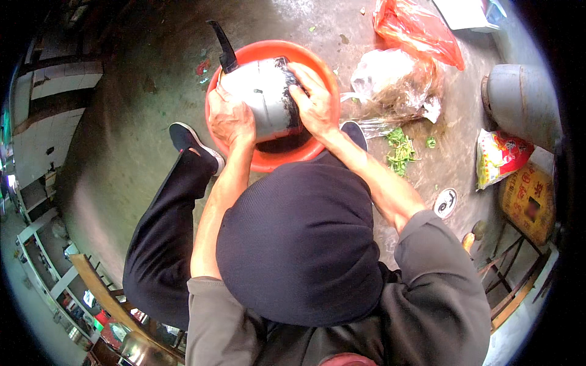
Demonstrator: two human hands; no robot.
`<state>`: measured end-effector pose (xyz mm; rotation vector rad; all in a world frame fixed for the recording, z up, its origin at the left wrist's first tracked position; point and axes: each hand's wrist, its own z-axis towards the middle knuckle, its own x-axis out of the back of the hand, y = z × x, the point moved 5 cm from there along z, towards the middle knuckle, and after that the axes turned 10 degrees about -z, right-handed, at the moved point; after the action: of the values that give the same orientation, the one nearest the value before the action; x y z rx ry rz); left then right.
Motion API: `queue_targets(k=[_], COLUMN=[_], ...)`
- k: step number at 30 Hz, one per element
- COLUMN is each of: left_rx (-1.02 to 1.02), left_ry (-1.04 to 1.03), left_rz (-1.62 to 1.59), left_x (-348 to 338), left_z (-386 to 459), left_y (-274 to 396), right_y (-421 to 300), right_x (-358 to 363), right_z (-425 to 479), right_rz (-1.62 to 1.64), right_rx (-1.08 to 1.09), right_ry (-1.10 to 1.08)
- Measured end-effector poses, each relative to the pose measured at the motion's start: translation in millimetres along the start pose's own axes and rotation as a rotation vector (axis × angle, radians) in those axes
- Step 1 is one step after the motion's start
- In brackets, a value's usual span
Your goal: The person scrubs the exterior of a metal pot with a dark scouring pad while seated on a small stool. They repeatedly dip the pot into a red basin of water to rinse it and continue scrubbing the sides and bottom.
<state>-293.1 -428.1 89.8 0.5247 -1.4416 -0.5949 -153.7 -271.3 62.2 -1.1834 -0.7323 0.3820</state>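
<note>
A silver metal pot (256, 98) lies tipped on its side over a red plastic basin (330, 91). Its long black handle (225, 48) sticks out past the far left of the basin's rim. Black soot covers the pot's base, which faces right. My left hand (232, 116) grips the pot at its rim end, with the fingers partly hidden. At the sooty base, my right hand (316, 103) holds the other end, thumb and fingers spread over the edge. Dark shadow under the pot hides most of the basin's inside.
On the concrete floor to the right lie a red plastic bag (414, 27), a clear plastic bag (389, 75) and leafy greens (400, 151). Farther right are a grey metal cylinder (522, 103), a printed packet (501, 158) and a printed yellow box (526, 201). A wooden plank (103, 293) is lower left.
</note>
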Motion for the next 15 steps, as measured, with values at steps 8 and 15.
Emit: queue_targets(k=[8,15], left_rx=[-0.029,0.007], left_ry=[0.052,-0.034], left_rz=[-0.006,0.063], left_x=[2,-6], left_z=[3,6], left_y=[-7,-4], right_y=[-17,1], right_x=[5,-2], right_z=[-36,4], right_rz=[-0.274,-0.212], right_rx=[0.461,0.219], right_ry=[-0.176,-0.089])
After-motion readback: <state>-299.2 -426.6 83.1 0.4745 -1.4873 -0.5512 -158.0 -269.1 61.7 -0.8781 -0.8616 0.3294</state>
